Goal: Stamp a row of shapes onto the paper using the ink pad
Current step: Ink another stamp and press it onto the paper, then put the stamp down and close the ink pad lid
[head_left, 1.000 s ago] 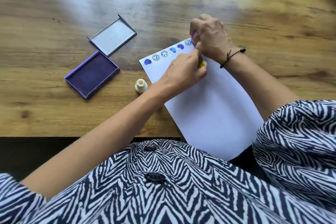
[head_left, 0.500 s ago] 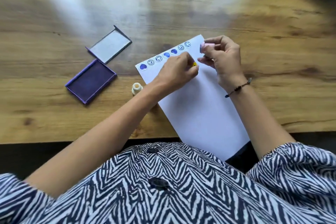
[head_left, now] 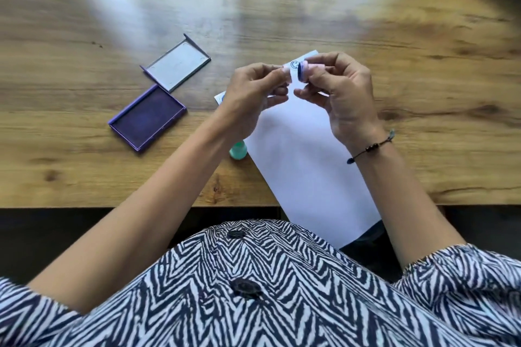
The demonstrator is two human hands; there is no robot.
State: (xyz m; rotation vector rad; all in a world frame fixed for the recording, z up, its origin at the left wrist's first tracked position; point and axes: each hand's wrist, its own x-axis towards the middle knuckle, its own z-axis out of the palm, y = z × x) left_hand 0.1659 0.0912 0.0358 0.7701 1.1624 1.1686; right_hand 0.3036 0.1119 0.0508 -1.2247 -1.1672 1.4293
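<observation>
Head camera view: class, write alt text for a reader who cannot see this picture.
Two hands, left hand and right hand, hold a small round stamp between them above a white paper on a wooden table. An open purple ink pad and its lid lie to the left; a small green stamp stands beside the paper.

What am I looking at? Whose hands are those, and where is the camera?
The camera sits on a person's head and looks down, so you see their own arms and striped shirt. On the wooden table lie a sheet of white paper, an open purple ink pad, its grey lid and a small green stamp. The right hand pinches a little pink stamp with an inky blue face. The left hand holds something small too, mostly hidden. One printed smiley face peeks out between the hands.
</observation>
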